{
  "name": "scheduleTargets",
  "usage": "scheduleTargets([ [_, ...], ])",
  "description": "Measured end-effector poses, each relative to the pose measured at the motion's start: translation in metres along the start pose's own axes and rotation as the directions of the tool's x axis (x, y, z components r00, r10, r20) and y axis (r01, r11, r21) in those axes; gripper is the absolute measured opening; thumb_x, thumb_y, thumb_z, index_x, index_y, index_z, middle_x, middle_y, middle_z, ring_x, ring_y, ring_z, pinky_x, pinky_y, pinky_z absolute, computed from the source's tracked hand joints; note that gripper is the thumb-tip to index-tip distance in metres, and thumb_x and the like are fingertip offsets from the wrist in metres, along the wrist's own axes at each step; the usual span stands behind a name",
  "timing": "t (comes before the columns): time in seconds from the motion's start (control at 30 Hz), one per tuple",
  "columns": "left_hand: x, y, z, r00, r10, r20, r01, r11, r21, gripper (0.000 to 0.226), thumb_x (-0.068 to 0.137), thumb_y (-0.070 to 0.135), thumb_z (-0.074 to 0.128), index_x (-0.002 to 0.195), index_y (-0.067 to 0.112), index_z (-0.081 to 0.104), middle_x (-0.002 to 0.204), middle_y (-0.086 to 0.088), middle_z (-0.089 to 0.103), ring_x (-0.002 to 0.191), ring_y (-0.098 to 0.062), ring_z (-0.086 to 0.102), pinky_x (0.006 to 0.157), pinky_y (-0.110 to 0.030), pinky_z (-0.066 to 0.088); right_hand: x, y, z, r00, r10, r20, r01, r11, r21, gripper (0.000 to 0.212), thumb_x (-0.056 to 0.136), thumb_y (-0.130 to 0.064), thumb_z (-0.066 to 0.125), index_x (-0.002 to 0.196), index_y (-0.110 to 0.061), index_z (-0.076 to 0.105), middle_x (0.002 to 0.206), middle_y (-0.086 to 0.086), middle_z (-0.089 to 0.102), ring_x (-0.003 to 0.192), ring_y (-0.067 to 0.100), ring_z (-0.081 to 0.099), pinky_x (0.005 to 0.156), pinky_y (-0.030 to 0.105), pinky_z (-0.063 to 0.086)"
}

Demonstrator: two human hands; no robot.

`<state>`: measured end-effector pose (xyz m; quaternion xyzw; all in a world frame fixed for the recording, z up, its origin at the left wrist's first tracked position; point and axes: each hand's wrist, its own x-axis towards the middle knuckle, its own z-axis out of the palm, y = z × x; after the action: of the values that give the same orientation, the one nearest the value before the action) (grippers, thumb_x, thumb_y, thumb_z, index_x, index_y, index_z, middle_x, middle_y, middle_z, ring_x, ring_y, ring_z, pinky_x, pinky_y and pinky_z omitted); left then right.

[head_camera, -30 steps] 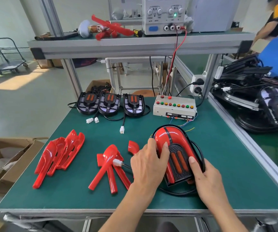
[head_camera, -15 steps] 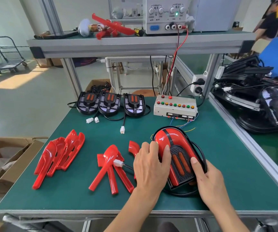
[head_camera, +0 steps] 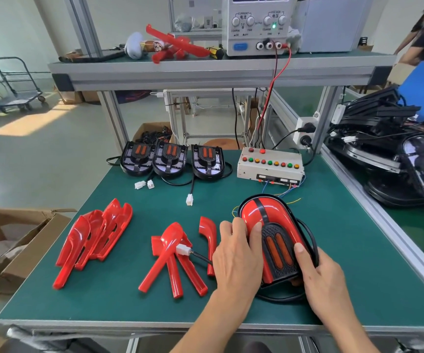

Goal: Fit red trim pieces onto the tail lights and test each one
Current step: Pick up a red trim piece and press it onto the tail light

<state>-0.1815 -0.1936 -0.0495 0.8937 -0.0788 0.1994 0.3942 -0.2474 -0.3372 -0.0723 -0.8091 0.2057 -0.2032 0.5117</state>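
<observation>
Your left hand (head_camera: 236,253) has slid up the left side of the glossy red-trimmed black tail light (head_camera: 272,240), fingers curled on its red trim, while your right hand (head_camera: 323,278) clamps its lower right edge. The trim looks nearly seated, so testing probably comes next. Well left of that light, off the green counter (head_camera: 109,299), an open cardboard box (head_camera: 17,248) holds pale packing paper.
</observation>
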Motion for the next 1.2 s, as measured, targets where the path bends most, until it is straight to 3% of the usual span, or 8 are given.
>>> scheduleTargets([
  [0.23, 0.011, -0.006, -0.002, 0.898, -0.329, 0.293, 0.425, 0.821, -0.381, 0.052, 0.078, 0.076, 0.062, 0.107, 0.039, 0.039, 0.100, 0.013, 0.061, 0.091, 0.001, 0.059, 0.073, -0.019, 0.046, 0.000, -0.001, -0.001, 1.000, 0.004, 0.028, -0.006, 0.999, 0.052, 0.047, 0.090, -0.063, 0.048, 0.086, -0.023, 0.071, 0.078, -0.018, 0.073, 0.070, 0.002, 0.067, 0.062, 0.025, 0.049],
  [0.37, 0.022, -0.004, -0.010, 0.793, -0.151, 0.591, 0.551, 0.592, -0.588, 0.056, 0.082, 0.063, 0.072, 0.113, 0.015, 0.069, 0.105, -0.001, 0.078, 0.101, -0.017, 0.074, 0.095, -0.041, 0.057, 0.001, -0.002, -0.005, 0.999, 0.035, 0.025, -0.039, 0.982, 0.183, 0.045, 0.088, -0.064, 0.053, 0.086, -0.024, 0.075, 0.076, -0.004, 0.077, 0.062, 0.012, 0.071, 0.055, 0.021, 0.053],
  [0.53, 0.021, -0.006, -0.019, 0.636, -0.046, 0.770, 0.748, 0.281, -0.601, 0.052, 0.088, 0.039, 0.075, 0.130, 0.012, 0.057, 0.123, -0.009, 0.072, 0.116, -0.026, 0.069, 0.102, -0.054, 0.052, -0.002, -0.006, -0.005, 0.999, 0.036, 0.023, -0.040, 0.965, 0.259, 0.027, 0.083, -0.065, 0.061, 0.090, -0.043, 0.074, 0.079, -0.004, 0.078, 0.064, 0.015, 0.074, 0.052, 0.021, 0.056],
  [0.83, 0.029, -0.006, -0.020, 0.692, -0.134, 0.709, 0.722, 0.125, -0.681, 0.048, 0.094, 0.039, 0.065, 0.131, 0.009, 0.059, 0.123, -0.013, 0.072, 0.116, -0.029, 0.068, 0.102, -0.057, 0.051, -0.004, -0.004, -0.002, 0.997, 0.081, 0.004, -0.076, 0.914, 0.398, 0.075, 0.077, -0.055, 0.067, 0.143, -0.030, 0.045, 0.126, -0.006, 0.070, 0.103, 0.011, 0.074, 0.081, 0.030, 0.061],
  [0.93, 0.035, -0.008, -0.023, 0.709, -0.154, 0.688, 0.705, 0.124, -0.699, 0.048, 0.095, 0.042, 0.064, 0.131, 0.011, 0.060, 0.124, -0.012, 0.072, 0.117, -0.029, 0.068, 0.101, -0.057, 0.052, -0.014, -0.008, 0.004, 0.953, -0.086, -0.292, 0.121, 0.987, 0.105, 0.079, 0.091, -0.053, 0.067, 0.152, -0.013, 0.036, 0.147, 0.006, 0.042, 0.123, 0.009, 0.056, 0.107, 0.036, 0.043],
  [1.0, 0.037, -0.010, -0.024, 0.722, -0.152, 0.675, 0.691, 0.127, -0.711, 0.049, 0.093, 0.044, 0.065, 0.131, 0.013, 0.060, 0.124, -0.011, 0.072, 0.116, -0.028, 0.068, 0.101, -0.056, 0.053, -0.029, -0.013, 0.012, 0.848, -0.313, -0.428, 0.318, 0.946, -0.062, 0.059, 0.091, -0.041, 0.063, 0.135, -0.003, 0.055, 0.129, 0.014, 0.051, 0.112, 0.019, 0.055, 0.101, 0.031, 0.042],
  [1.07, 0.038, -0.011, -0.025, 0.734, -0.154, 0.662, 0.679, 0.126, -0.723, 0.049, 0.093, 0.044, 0.064, 0.131, 0.013, 0.060, 0.123, -0.010, 0.072, 0.115, -0.027, 0.069, 0.099, -0.054, 0.054, -0.043, -0.024, 0.017, 0.851, -0.367, -0.376, 0.372, 0.926, -0.061, 0.025, 0.087, -0.046, 0.061, 0.103, -0.028, 0.068, 0.092, -0.004, 0.066, 0.081, 0.006, 0.059, 0.081, 0.016, 0.045],
  [1.2, 0.037, -0.013, -0.026, 0.748, -0.154, 0.646, 0.662, 0.106, -0.742, 0.051, 0.094, 0.044, 0.062, 0.132, 0.010, 0.058, 0.123, -0.012, 0.072, 0.115, -0.029, 0.069, 0.099, -0.054, 0.054, -0.050, -0.044, 0.033, 0.994, 0.082, 0.070, -0.096, 0.972, 0.216, 0.051, 0.075, -0.077, 0.063, 0.096, -0.031, 0.069, 0.076, -0.006, 0.076, 0.054, 0.013, 0.065, 0.056, 0.029, 0.048],
])
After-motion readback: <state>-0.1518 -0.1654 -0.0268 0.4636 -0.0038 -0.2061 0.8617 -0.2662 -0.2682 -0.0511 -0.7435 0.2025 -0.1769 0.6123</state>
